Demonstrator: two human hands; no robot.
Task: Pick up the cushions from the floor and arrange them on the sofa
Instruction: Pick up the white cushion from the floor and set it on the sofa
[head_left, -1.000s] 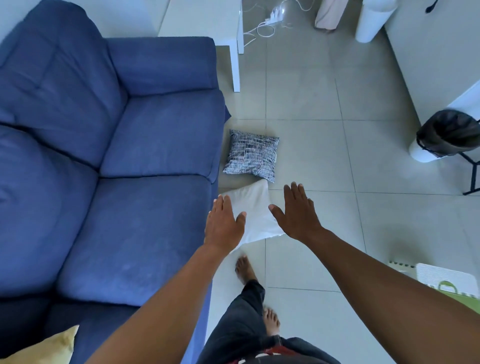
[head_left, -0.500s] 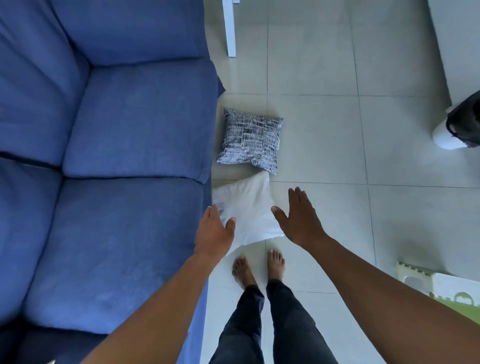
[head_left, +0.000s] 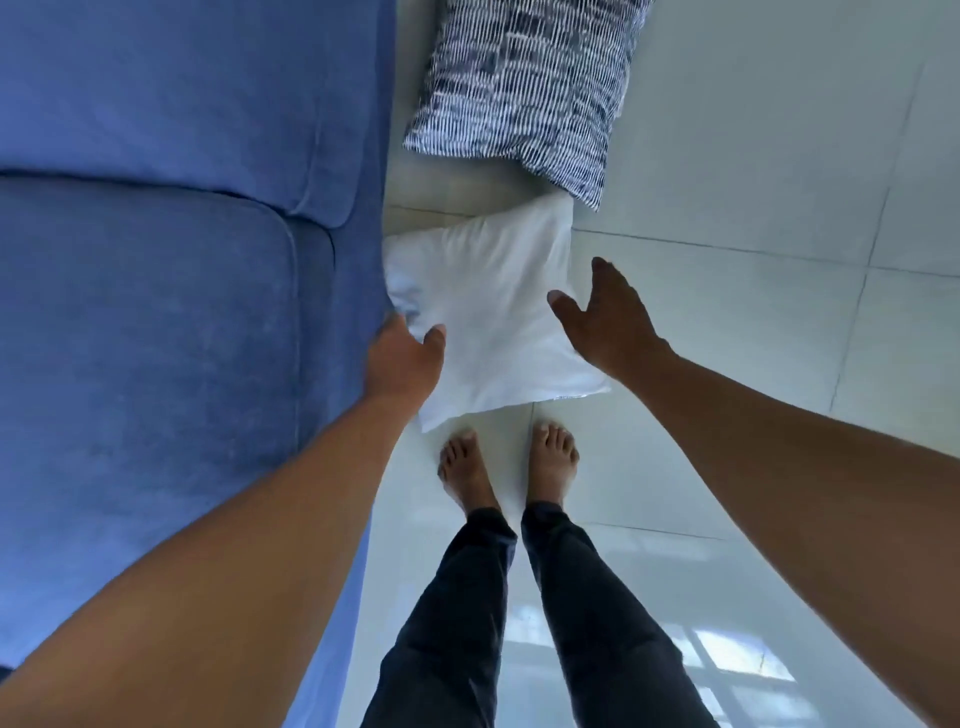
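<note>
A plain white cushion (head_left: 493, 312) lies on the tiled floor against the front of the blue sofa (head_left: 156, 322), just ahead of my bare feet. A second cushion, dark blue with white dashes (head_left: 519, 88), lies on the floor right behind it, and their corners overlap. My left hand (head_left: 402, 358) clasps the white cushion's left edge next to the sofa. Its thumb lies on top and the fabric is creased at the fingers. My right hand (head_left: 602, 322) is spread open at the cushion's right edge, thumb over the fabric.
The sofa's seat cushions fill the left half of the view. Pale floor tiles (head_left: 753, 260) stretch to the right. My feet (head_left: 509, 467) stand close to the white cushion's near edge.
I have bent down, so the cushions look much larger. Both hands have dropped from above the white cushion to its two sides, and the left hand has taken hold of its edge.
</note>
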